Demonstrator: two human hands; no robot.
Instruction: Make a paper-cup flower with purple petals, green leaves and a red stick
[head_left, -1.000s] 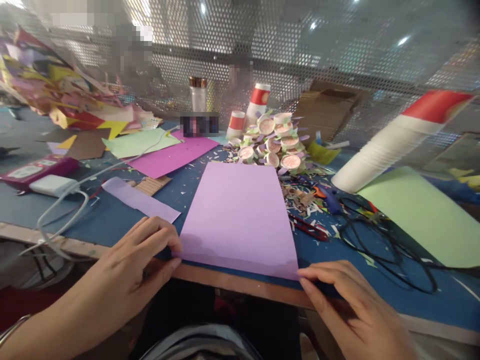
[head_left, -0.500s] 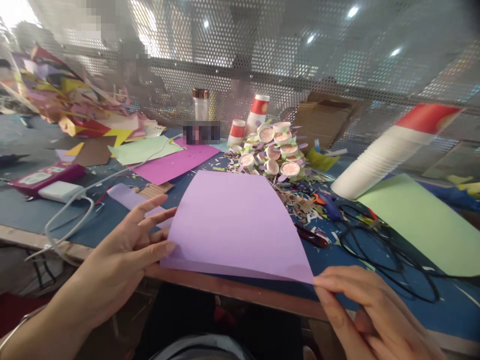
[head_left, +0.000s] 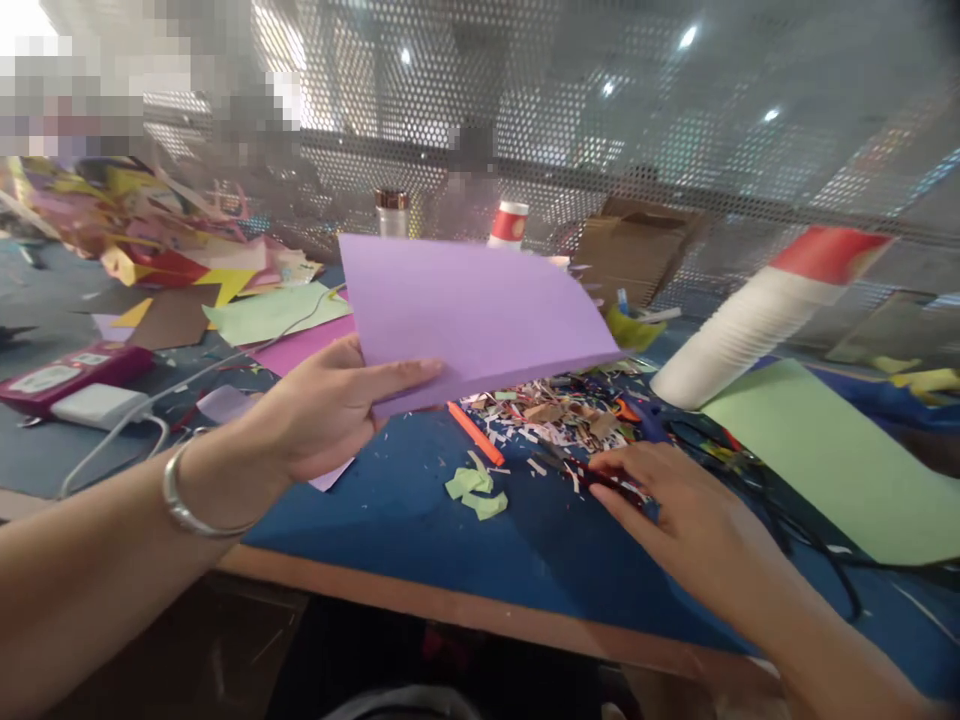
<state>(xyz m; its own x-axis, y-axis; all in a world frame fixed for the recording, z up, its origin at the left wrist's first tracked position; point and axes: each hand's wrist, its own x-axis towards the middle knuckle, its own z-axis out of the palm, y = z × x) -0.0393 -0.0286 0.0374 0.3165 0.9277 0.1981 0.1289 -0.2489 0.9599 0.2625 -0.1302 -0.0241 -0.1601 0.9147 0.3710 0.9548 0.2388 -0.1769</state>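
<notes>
A sheet of purple paper [head_left: 480, 305] is raised above the table, bent in a shallow curve with a fold along its near edge. My left hand [head_left: 337, 405] grips its near left corner, thumb on top and the other fingers underneath. Over on the right, my right hand [head_left: 652, 490] is down at the table, thumb and fingers closed about the dark red handles of a pair of scissors [head_left: 571, 467]. The blades point left among paper scraps. An orange stick-like piece [head_left: 476, 433] and crumpled green paper bits [head_left: 478, 490] lie between the hands.
A stack of paper cups [head_left: 757, 310] leans at right beside green paper [head_left: 840, 460] and black cable [head_left: 817, 550]. Paper scraps [head_left: 555, 410] cover the middle. A purple-red device [head_left: 75, 375] and white adapter [head_left: 101, 403] sit left. Cardboard [head_left: 637, 245] stands behind.
My right hand has let go of the paper's right corner and moved to the scissors. My left hand has lifted the sheet up and away, uncovering the orange piece and green bits.
</notes>
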